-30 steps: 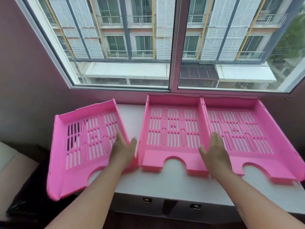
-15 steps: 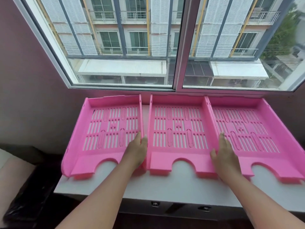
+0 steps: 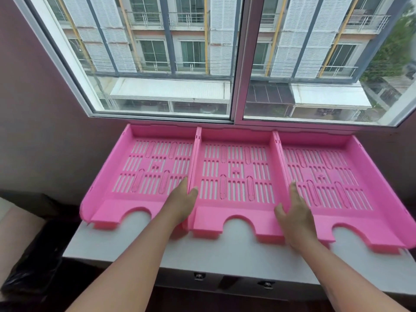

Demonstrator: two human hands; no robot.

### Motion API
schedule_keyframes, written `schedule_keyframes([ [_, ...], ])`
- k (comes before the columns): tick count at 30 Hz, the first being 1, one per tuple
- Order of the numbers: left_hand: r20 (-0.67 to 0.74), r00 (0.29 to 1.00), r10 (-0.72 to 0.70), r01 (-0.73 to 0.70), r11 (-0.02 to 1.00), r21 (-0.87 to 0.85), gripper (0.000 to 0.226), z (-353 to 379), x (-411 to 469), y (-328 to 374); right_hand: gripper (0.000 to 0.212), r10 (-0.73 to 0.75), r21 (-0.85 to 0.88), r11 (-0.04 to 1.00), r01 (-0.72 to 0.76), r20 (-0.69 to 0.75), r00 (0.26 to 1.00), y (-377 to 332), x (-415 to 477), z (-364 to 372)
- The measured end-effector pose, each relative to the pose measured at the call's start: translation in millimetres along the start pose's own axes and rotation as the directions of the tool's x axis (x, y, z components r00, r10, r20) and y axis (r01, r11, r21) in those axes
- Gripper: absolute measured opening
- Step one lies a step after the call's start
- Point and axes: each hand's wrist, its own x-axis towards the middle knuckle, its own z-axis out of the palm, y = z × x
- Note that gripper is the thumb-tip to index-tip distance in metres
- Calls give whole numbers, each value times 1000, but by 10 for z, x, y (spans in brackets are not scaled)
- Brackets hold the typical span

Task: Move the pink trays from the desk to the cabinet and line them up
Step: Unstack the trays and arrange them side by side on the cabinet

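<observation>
Three slotted pink trays lie side by side on the white cabinet top (image 3: pixel 135 244) under the window. The left tray (image 3: pixel 144 167) touches the middle tray (image 3: pixel 234 170), and the right tray (image 3: pixel 324 174) touches the middle one on its other side. My left hand (image 3: pixel 180 206) grips the wall where the left and middle trays meet, thumb on the middle tray's side. My right hand (image 3: pixel 295 212) rests flat over the wall between the middle and right trays, fingers apart.
A large window (image 3: pixel 236 59) with a pale frame stands right behind the trays. A dark wall runs along the left. A black bag (image 3: pixel 29 266) lies on the floor at lower left. Small metal fittings (image 3: pixel 199 276) show on the cabinet front.
The left tray has swung from a tilted, overhanging pose to square and flush against the middle tray. My left hand went with it. My right hand stayed on the right seam.
</observation>
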Motion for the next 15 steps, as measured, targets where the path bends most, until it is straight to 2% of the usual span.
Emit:
schedule_keyframes([
  [4,-184,981,60,-61,998,3,67,156,-291,-48,84,15,146,989,-24,61,998,35,-65,-59],
  [9,-303,941,150,-95,978,187,65,316,-451,-254,77,-17,47,999,16,27,999,182,-216,-35],
  [15,-361,913,188,-82,954,289,59,308,-348,-300,73,-25,15,1000,25,20,999,150,-205,-43],
])
